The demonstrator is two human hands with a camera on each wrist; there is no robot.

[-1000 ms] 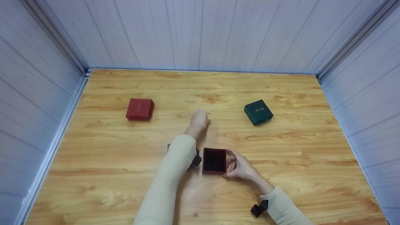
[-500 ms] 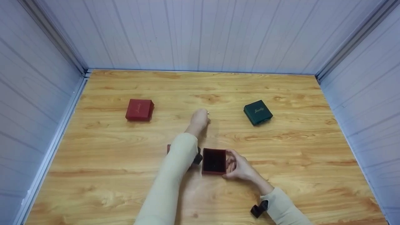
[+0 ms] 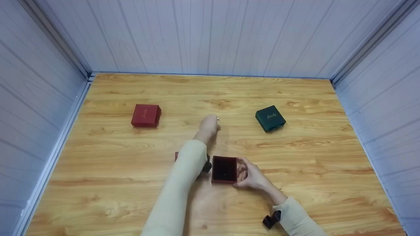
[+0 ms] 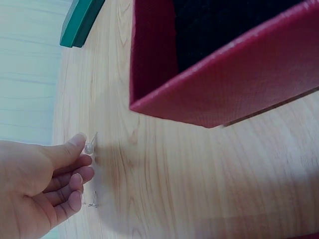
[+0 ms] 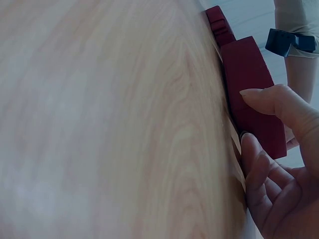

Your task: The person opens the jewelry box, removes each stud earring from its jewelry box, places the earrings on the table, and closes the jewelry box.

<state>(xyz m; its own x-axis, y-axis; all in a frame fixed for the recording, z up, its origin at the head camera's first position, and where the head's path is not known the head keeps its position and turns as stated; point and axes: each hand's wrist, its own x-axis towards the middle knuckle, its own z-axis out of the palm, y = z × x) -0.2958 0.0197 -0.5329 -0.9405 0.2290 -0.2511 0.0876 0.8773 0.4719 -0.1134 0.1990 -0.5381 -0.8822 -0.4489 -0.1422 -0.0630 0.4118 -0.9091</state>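
In the left wrist view, my left hand (image 4: 50, 186) pinches a small stud earring (image 4: 89, 148) with a pale round bead and a thin post. A second small stud (image 4: 93, 204) lies on the table just beyond the fingertips. In the head view the left hand (image 3: 209, 124) is stretched out over the middle of the table. My right hand (image 3: 252, 173) grips the right side of an open dark red box (image 3: 224, 182) with a black lining. Its thumb and fingers press the box wall (image 5: 249, 74) in the right wrist view.
A closed red jewelry box (image 3: 146, 115) stands at the back left, and a dark green one (image 3: 270, 118) at the back right. Another dark red piece (image 3: 177, 155) lies mostly hidden under the left forearm. Panel walls (image 3: 210, 36) border the wooden table.
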